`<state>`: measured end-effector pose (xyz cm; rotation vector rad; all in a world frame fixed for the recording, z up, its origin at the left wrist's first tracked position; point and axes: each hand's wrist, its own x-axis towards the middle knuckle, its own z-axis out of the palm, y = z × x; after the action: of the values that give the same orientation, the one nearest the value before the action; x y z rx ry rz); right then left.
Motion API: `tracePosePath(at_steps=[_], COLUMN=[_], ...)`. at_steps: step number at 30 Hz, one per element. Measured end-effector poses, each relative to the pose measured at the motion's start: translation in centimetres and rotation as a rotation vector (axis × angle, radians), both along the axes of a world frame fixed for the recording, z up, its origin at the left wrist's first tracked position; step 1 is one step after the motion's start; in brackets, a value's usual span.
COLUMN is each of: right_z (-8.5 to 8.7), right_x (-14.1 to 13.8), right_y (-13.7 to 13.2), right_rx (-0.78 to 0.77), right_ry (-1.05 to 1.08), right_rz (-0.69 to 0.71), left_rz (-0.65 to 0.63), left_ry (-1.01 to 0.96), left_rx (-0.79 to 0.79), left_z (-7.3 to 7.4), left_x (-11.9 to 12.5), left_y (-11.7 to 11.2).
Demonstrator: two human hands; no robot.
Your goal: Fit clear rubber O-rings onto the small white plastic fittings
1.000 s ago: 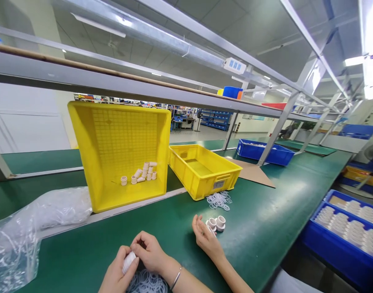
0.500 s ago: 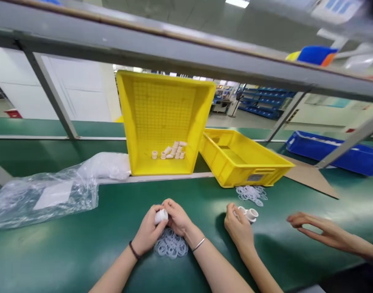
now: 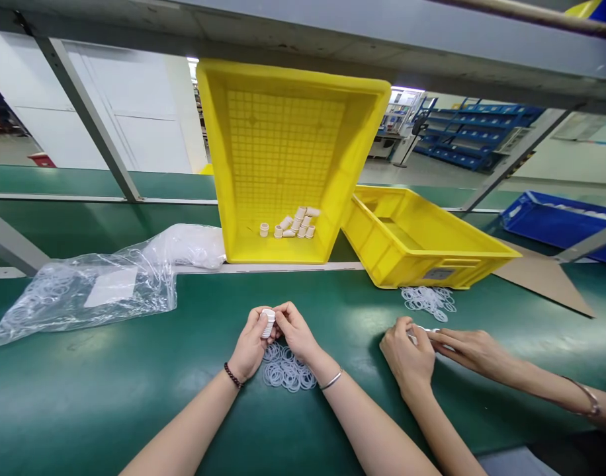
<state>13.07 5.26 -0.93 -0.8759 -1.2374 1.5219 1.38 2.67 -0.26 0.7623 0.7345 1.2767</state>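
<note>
My left hand is closed around a small white ribbed plastic pipe fitting, which stands nearly upright in its grasp. My right hand meets it from the other side, with thumb and fingers pressed on the fitting; its lower part is hidden by my fingers. Just below my hands lies a pile of thin translucent rings on the green tabletop. Several similar white fittings rest inside the yellow bin that is tipped up on its side, facing me.
To the right, a co-worker's two hands meet on a white part, near another ring pile. Behind them stands a second yellow bin. A clear plastic bag lies left; a blue bin sits far right. A shelf crosses above.
The fitting in my hands has turned from lying sideways to nearly upright. The co-worker's right hand has come leftward to meet their left hand. My view has tilted down.
</note>
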Motion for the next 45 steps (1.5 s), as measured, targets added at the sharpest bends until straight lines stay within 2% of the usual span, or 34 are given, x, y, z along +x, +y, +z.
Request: tracePosePath(at_steps=[6, 9, 11, 13, 14, 16, 19, 22, 25, 29, 36, 38, 45], right_z=[0.4, 1.5, 2.4, 3.0, 3.1, 2.8, 1.4, 0.1, -0.2, 0.0, -0.8, -1.0, -1.4], right_x=[-1.2, 0.5, 4.5, 10.1, 13.0, 18.0, 21.6, 21.6, 21.1, 21.1, 21.7, 21.8, 21.4], right_y=[-0.1, -0.5, -1.2, -2.4, -3.1, -4.2, -4.6, -4.1, -4.0, -4.3, -4.1, -4.1, -4.4], right_rx=[0.018, 0.028, 0.045, 0.076, 0.096, 0.116, 0.136, 0.153, 0.188, 0.253, 0.496, 0.565, 0.685], right_ry=[-0.050, -0.142, -0.198, -0.267, -0.264, -0.243, -0.132, -0.127, -0.152, -0.296, -0.947, -1.061, -1.069], right_rz=[-0.001, -0.048, -0.146, -0.331, -0.434, -0.549, -0.678, -0.719, -0.718, -0.735, -0.796, -0.788, -0.737], left_rz=[0.010, 0.010, -0.010, -0.004, 0.027, 0.127, 0.207, 0.116, 0.056, 0.070, -0.005, -0.002, 0.028], left_ry=[0.000, 0.090, 0.195, 0.371, 0.495, 0.794, 1.192, 1.418, 1.489, 1.479, 1.508, 1.493, 1.378], left_rx=[-0.043, -0.035, 0.010, 0.120, 0.201, 0.391, 0.575, 0.604, 0.646, 0.664, 0.734, 0.731, 0.640], left_z=[0.5, 0.7, 0.7, 0.4, 0.2, -0.3, -1.3, -2.3, -2.6, -2.3, -1.9, -1.6, -1.0], left_x=[-0.2, -0.5, -0.8, -1.4, -1.7, -2.6, -3.7, -4.1, -4.0, -3.9, -4.0, -3.9, -3.6], left_y=[0.3, 0.2, 0.2, 0.4, 0.6, 1.3, 2.5, 3.2, 3.1, 2.9, 2.8, 2.6, 2.3])
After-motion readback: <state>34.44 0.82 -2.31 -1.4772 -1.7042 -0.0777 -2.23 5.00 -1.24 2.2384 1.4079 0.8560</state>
